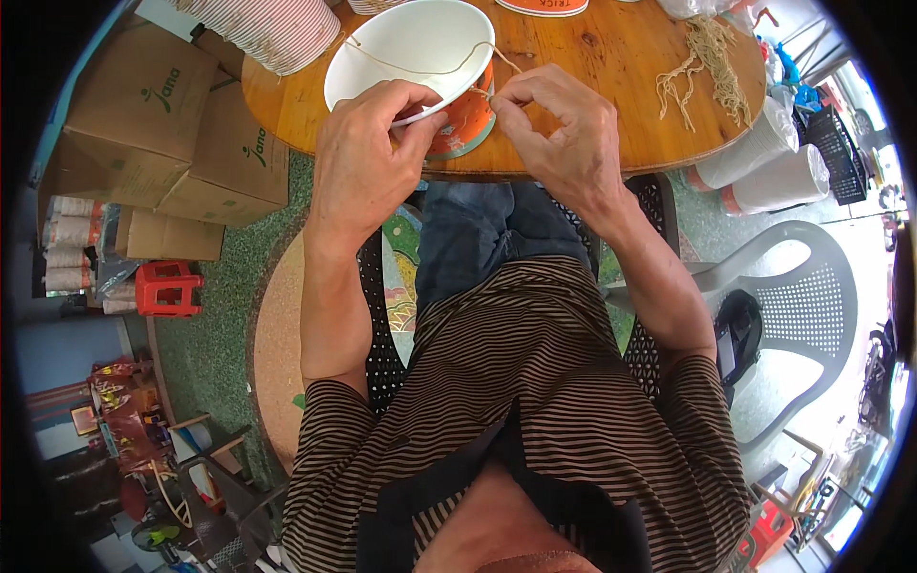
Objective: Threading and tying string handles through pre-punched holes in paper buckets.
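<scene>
Left hand [368,143] pinches white-lined orange paper bowl [420,57] rim; right hand [559,134] fingers pinch thin tan string [420,69], knot prob. hidden. Round wooden table [611,67], cardboard boxes [162,124] nearby.

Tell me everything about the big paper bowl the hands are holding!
The bowl looks like paper: plain white inside, orange with pale patterns outside. It is empty and tilted on its side, mouth facing up toward the camera, at the near edge of the round wooden table. The left hand pinches its rim; the right hand pinches a thin tan string that drapes across the bowl's mouth.
</scene>
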Motion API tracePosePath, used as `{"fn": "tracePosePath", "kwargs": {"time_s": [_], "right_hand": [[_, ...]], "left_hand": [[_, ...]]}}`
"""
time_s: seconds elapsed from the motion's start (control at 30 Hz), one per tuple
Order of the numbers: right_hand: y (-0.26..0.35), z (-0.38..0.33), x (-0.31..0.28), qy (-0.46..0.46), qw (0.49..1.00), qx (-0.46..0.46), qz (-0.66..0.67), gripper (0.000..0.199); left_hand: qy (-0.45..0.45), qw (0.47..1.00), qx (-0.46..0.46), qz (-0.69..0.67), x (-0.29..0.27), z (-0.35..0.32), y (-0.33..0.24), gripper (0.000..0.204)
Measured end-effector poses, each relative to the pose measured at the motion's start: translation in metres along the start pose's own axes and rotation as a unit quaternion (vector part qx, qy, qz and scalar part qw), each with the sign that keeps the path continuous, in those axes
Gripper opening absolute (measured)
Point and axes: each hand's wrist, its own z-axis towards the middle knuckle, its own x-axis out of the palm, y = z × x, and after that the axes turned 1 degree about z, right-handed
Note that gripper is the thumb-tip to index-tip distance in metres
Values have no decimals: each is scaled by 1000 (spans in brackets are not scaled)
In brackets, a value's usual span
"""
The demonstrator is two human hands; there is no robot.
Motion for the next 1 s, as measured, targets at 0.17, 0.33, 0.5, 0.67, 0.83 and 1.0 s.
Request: {"fn": "tracePosePath", "kwargs": {"time_s": [0.17, 0.33, 0.5, 0.67, 0.83, 1.0], "right_hand": [[-4, -1, 1, -9, 1000, -9, 2, 3], [-3, -2, 0, -11, 1000, -13, -10, 4], [-4, -2, -1, -16, 999, -12, -25, 4], [-2, -3, 1, -8, 1000, -3, -13, 3], [-4, -2, 2, -5, 1000, -12, -10, 4], [-2, -3, 3, 11, 1000, -15, 1, 4]], "left_hand": [[-2, 1000, 0, -5, 2, 0, 1, 17], [2, 1000, -6, -8, 1, 0, -3, 17], [-12, 999, 12, -34, 3, 1, -2, 14], [-15, 999, 29, -9, 3, 1, -3, 15], [-12, 1000, 25, -11, 3, 1, -7, 15], [-14, 999, 44, -9, 5, 0, -3, 17]]}}
